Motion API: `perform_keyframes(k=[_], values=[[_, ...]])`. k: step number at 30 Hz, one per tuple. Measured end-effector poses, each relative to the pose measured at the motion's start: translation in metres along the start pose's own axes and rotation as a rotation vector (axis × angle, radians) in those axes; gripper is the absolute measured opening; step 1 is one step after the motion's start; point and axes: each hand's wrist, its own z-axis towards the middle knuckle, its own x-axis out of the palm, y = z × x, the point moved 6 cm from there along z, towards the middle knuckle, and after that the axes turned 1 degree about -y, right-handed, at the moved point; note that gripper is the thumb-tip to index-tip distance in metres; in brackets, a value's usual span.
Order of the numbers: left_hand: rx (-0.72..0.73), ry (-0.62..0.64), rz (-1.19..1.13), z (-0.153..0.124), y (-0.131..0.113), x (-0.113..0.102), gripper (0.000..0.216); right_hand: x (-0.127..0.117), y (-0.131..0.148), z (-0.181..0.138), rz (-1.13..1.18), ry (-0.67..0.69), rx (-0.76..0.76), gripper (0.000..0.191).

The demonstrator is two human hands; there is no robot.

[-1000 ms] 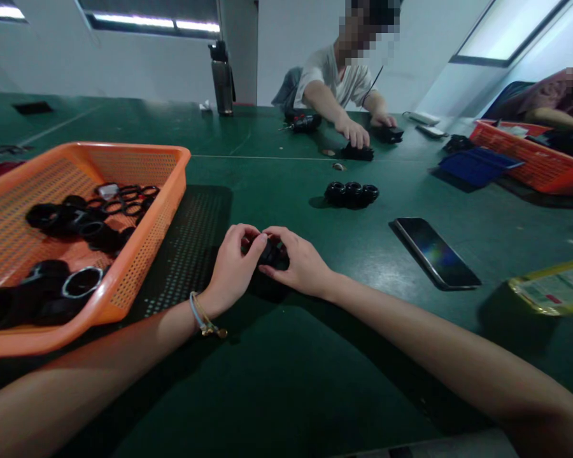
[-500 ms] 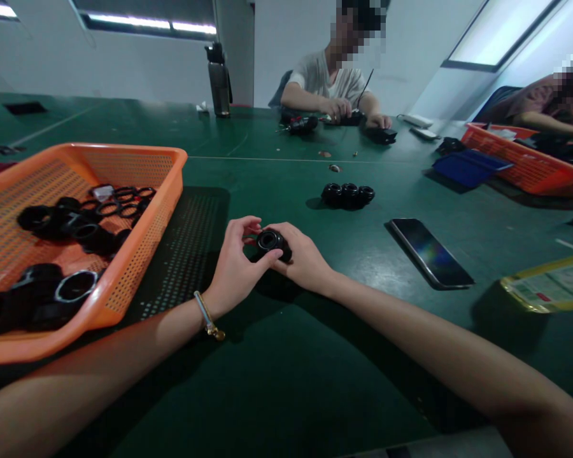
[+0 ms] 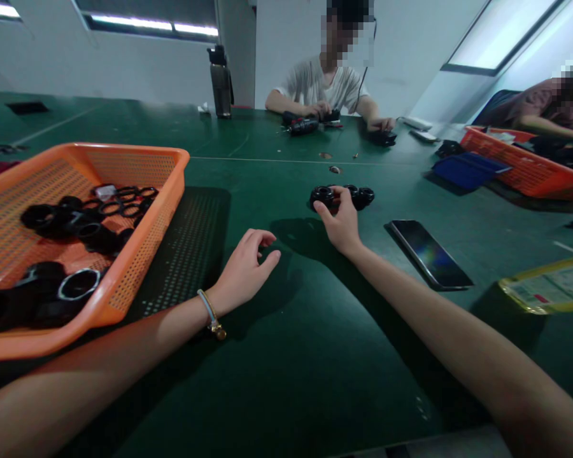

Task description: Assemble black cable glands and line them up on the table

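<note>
My right hand (image 3: 341, 222) reaches forward over the green table (image 3: 277, 356) and pinches a black round fitting (image 3: 322, 196) at the left end of a short row of black fittings (image 3: 360, 196). My left hand (image 3: 246, 267) rests on the table near the middle with curled fingers apart and nothing in them. An orange basket (image 3: 138, 248) at my left holds several black rings and fittings (image 3: 76, 222).
A dark phone (image 3: 430, 251) lies to the right of my right hand. A yellow-edged tray (image 3: 549, 289) sits at the far right. Across the table a person works with black parts; a grey bottle (image 3: 221, 79), a blue tray (image 3: 468, 168) and another orange basket (image 3: 525, 172) stand beyond.
Both hands held one black fitting together near the middle. My right hand has carried it forward to the row of fittings; my left hand has let go and stays behind.
</note>
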Motion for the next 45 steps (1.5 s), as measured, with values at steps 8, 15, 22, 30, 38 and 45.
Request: perform_keyframes(k=[8, 15, 22, 30, 38, 45], values=[[-0.007, 0.037, 0.049, -0.001, -0.002, 0.002, 0.021, -0.054, -0.051, 0.019, -0.174, -0.511, 0.054, 0.029], [0.030, 0.038, 0.063, -0.002, -0.004, 0.002, 0.020, -0.081, -0.087, 0.026, -0.357, -0.583, 0.292, 0.033], [0.056, 0.029, 0.085, -0.002, -0.005, 0.002, 0.020, -0.075, -0.094, 0.028, -0.550, -0.398, 0.331, 0.035], [0.063, 0.026, 0.100, -0.002, -0.004, 0.004, 0.023, -0.067, -0.103, 0.029, -0.530, -0.197, 0.435, 0.032], [0.090, 0.044, 0.154, -0.003, -0.005, 0.005, 0.024, -0.065, -0.068, 0.029, -0.545, -0.188, 0.223, 0.045], [0.303, 0.168, 0.476, -0.009, -0.017, 0.020, 0.024, -0.031, -0.011, 0.015, -0.467, 0.029, -0.239, 0.044]])
